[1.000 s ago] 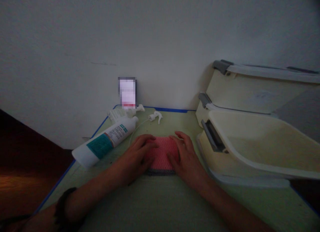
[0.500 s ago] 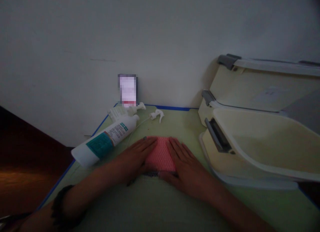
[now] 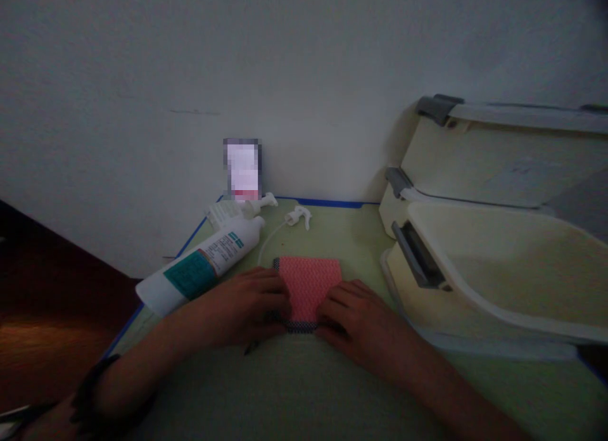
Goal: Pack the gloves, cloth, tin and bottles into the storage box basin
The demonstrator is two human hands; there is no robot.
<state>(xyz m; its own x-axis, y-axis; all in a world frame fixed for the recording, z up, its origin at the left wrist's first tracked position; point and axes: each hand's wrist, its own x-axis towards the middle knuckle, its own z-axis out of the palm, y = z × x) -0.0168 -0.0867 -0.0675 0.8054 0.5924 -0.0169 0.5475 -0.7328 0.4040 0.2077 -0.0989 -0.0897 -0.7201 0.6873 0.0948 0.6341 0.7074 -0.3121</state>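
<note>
A pink folded cloth [image 3: 311, 286] with a woven texture and a dark checked edge lies flat on the pale green table top [image 3: 332, 232]. My left hand [image 3: 254, 305] curls its fingers round the cloth's left side. At the lower right side, my right hand [image 3: 358, 311] has its fingers bent in on the edge of the same cloth. The thumbs are near the front edge, and the fingertips are partly hidden. Beyond my left forearm, a white bottle [image 3: 204, 263] with a green label lies on its side.
Behind the cloth lies a white spray trigger [image 3: 298, 217] with its tube. A white pump bottle [image 3: 225, 214] rests beside the larger bottle. A pixelated bright-screened device [image 3: 243, 168] leans against the wall. On the right stands a cream bin [image 3: 413, 295] with its lid [image 3: 475, 156] raised.
Both hands have drawn back from lying flat on the cloth, and their fingers have curled in at its sides. More of the cloth's top now shows.
</note>
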